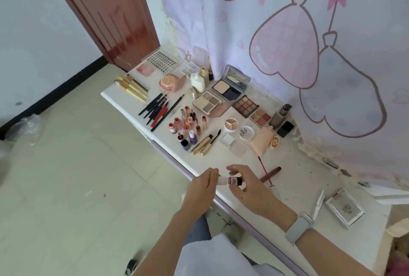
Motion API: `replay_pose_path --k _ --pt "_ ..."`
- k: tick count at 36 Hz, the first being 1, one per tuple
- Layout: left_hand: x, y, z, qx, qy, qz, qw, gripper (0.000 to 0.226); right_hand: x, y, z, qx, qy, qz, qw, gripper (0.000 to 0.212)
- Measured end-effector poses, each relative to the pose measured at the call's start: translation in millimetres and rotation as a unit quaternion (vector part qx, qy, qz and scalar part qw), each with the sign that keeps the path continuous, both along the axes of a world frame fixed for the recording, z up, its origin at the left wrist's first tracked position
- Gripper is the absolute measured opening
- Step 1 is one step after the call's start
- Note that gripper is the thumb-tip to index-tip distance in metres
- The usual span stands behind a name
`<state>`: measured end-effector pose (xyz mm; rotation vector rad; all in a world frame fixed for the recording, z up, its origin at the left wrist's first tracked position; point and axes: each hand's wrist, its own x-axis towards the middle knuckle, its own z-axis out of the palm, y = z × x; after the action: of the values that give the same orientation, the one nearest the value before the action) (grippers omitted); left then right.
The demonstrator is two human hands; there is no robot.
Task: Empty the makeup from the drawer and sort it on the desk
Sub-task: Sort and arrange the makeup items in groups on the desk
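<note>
Over the front edge of the white desk (294, 171) I hold a small dark-red bottle (235, 181) with a white cap (222, 180), lying sideways. My left hand (202, 183) pinches the cap end; my right hand (247, 187) grips the bottle body. Sorted makeup lies beyond: brushes (130, 86), dark pencils (158, 109), a cluster of small lip and polish bottles (188, 125), gold mascara tubes (202, 145), eyeshadow palettes (225, 98). A brown lip gloss tube (271, 174) and its wand (264, 170) lie just right of my hands. No drawer shows.
A clear compact case (345, 208) and a white tube (318, 205) lie at the desk's right. A pink curtain (287, 43) hangs behind the desk. A brown door (110, 10) stands at far left, with tiled floor (77, 176) below.
</note>
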<state>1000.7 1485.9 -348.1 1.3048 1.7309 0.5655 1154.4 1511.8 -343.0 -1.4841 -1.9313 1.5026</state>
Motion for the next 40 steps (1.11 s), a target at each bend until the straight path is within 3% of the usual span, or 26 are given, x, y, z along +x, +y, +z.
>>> replay_pose_path --k 2,5,9,13,17,21,25,29,32,35,40 --pt "-8.1 -3.8 -0.3 0.002 0.051 -0.032 0.998 0.030 -4.5 -0.5 1.6 0.042 -0.074 0.070 0.994 0.019" --pt "-21.7 -3.2 1.7 -0.010 0.106 -0.071 0.992 0.028 -16.9 2.7 1.2 0.079 -0.157 0.144 0.974 0.025" --pt "-47.0 1.6 6.6 -0.071 0.030 -0.014 0.997 0.036 -33.9 8.2 -6.0 0.101 -0.172 0.190 0.961 0.027" --pt "-84.0 4.6 11.1 -0.173 -0.132 0.013 0.976 0.038 -45.3 13.8 -3.5 0.112 -0.162 0.205 0.959 0.016" --pt "-131.9 8.7 4.9 -0.189 -0.234 0.051 0.952 0.034 -61.9 23.6 -9.7 0.133 -0.200 0.136 0.961 0.021" --pt "-157.5 14.7 3.6 -0.125 -0.327 0.165 0.922 0.028 -80.8 23.5 -12.5 0.091 -0.139 -0.034 0.986 0.018" --pt "-181.0 29.1 -4.5 -0.092 -0.310 0.158 0.933 0.021 -123.5 14.3 -20.0 0.038 -0.054 -0.160 0.985 0.011" --pt "-190.3 52.2 -17.4 -0.067 -0.239 0.128 0.960 0.017 -165.1 12.1 -33.0 0.000 -0.020 -0.238 0.971 0.011" --pt "-194.2 69.4 -29.9 -0.040 -0.173 0.116 0.977 0.016 -191.2 13.0 -41.8 0.011 -0.030 -0.294 0.955 0.008" --pt "-199.4 82.5 -43.5 -0.003 -0.107 0.080 0.991 0.019 -211.7 13.4 -49.9 0.014 -0.054 -0.326 0.944 0.017" --pt "-203.3 98.2 -56.8 0.035 -0.061 0.026 0.997 0.016 -237.9 18.4 -64.2 -0.008 -0.088 -0.364 0.927 0.020"
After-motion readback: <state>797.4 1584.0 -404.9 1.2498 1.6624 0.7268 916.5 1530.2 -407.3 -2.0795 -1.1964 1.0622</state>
